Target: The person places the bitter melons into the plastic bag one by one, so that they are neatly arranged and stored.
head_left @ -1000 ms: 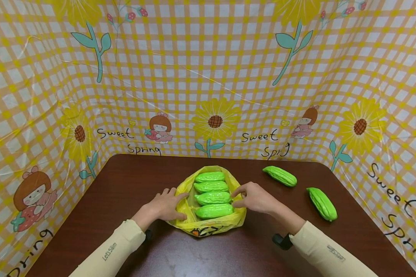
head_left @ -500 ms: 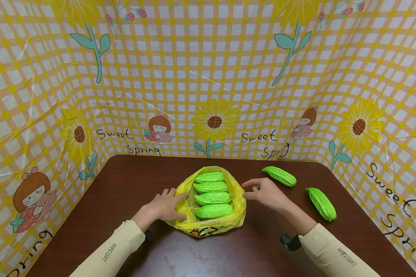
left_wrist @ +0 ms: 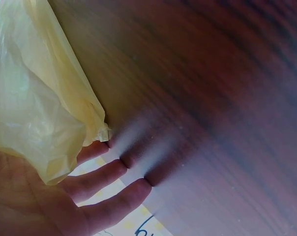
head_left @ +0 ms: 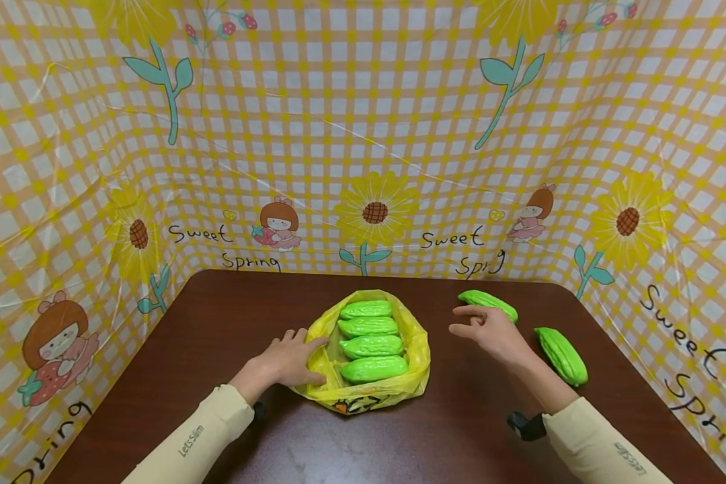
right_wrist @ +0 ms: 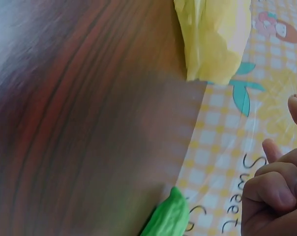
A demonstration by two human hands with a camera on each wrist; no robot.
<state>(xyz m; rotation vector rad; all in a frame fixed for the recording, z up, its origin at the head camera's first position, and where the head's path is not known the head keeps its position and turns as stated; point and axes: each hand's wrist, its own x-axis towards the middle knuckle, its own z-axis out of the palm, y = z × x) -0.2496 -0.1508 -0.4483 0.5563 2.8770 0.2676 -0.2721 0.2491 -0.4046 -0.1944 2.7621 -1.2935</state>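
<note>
A yellow plastic bag [head_left: 420, 349] lies open on the table, with several green bitter melons [head_left: 372, 347] in a row inside. My left hand [head_left: 283, 359] rests on the bag's left rim, its index finger and thumb spread over the edge. In the left wrist view, straight fingers [left_wrist: 116, 199] touch the tabletop beside the bag. To the right of the bag, my right hand [head_left: 493, 333] is above the table with index finger and thumb apart, holding nothing; its other fingers are curled. It partly covers a loose bitter melon [head_left: 484, 298] behind it.
Another loose bitter melon [head_left: 561, 356] lies farther right on the dark brown table [head_left: 236, 306]. Checked cloth [head_left: 314, 148] with flowers surrounds the table at the back and sides.
My right hand has left the bag's right side and moved right, to just in front of the far loose bitter melon. The left hand and the bag stay put.
</note>
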